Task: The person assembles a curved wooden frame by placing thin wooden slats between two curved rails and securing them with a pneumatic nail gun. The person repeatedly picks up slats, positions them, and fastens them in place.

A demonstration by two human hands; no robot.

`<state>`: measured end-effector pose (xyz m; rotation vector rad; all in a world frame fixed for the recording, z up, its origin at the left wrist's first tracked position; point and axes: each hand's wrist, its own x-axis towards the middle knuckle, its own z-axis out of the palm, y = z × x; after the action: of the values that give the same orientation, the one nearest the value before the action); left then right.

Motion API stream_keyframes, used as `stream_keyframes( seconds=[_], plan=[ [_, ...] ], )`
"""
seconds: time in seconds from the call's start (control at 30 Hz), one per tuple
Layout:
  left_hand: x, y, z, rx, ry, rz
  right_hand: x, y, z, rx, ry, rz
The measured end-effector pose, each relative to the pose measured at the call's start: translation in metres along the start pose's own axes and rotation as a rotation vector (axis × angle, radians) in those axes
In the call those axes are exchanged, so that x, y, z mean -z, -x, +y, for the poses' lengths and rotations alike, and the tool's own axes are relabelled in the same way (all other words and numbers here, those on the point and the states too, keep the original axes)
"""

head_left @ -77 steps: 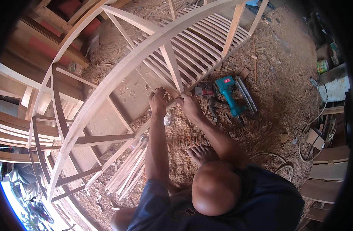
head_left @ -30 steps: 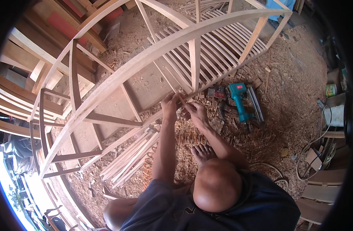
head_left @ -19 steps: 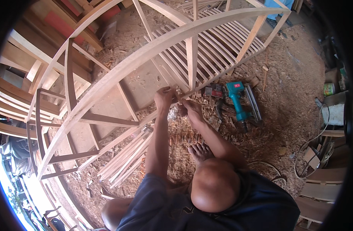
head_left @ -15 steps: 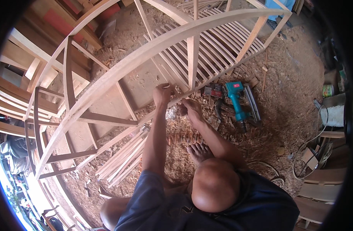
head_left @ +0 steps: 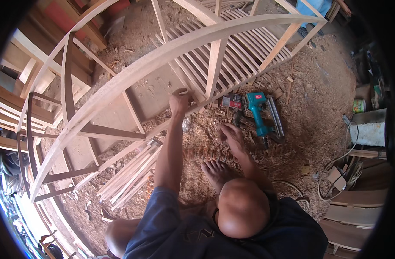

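Observation:
A large curved wooden frame spans the floor in front of me, its far right part fitted with a row of thin wooden slats. My left hand is closed at the frame's lower rail, beside the nearest slats; what its fingers grip is hidden. Away from the rail, over the shavings, my right hand has its fingers curled together, and I cannot make out whether anything is inside. Just right of it lies a teal nail gun. Next to that is a small red and grey box.
Loose wooden strips lie in a bundle left of my left forearm. Shavings cover the floor. A hose coils at the right, near stacked curved boards. More wooden pieces stand at the left.
My right hand has drawn back from the rail, rightward and toward me. The left hand stays at the rail. The whole view has shifted slightly.

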<state>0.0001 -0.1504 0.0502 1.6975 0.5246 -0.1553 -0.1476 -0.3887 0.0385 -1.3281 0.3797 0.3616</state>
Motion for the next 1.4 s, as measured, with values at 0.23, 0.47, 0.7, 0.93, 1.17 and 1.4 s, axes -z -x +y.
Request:
stream_keyframes(
  seconds=[0.23,0.47,0.7,0.93,1.17,1.4],
  plan=[
    [-0.001,0.005,0.003,-0.011,0.052,0.009,0.091,0.041,-0.020,0.201,0.371,0.214],
    [0.000,0.008,0.007,-0.018,0.030,0.011,0.137,0.044,-0.057,0.308,0.521,0.354],
    [0.000,0.013,0.008,-0.016,0.128,0.019,0.115,0.040,-0.085,0.197,1.145,0.412],
    [0.001,0.013,0.010,0.024,0.198,-0.059,0.119,-0.009,-0.066,0.079,1.413,0.401],
    [0.002,0.019,0.015,0.055,0.209,-0.024,0.125,-0.071,-0.065,-0.093,1.447,0.333],
    [0.005,0.015,0.011,-0.005,-0.029,0.024,0.105,-0.022,-0.123,-0.047,1.125,0.277]
  ],
)
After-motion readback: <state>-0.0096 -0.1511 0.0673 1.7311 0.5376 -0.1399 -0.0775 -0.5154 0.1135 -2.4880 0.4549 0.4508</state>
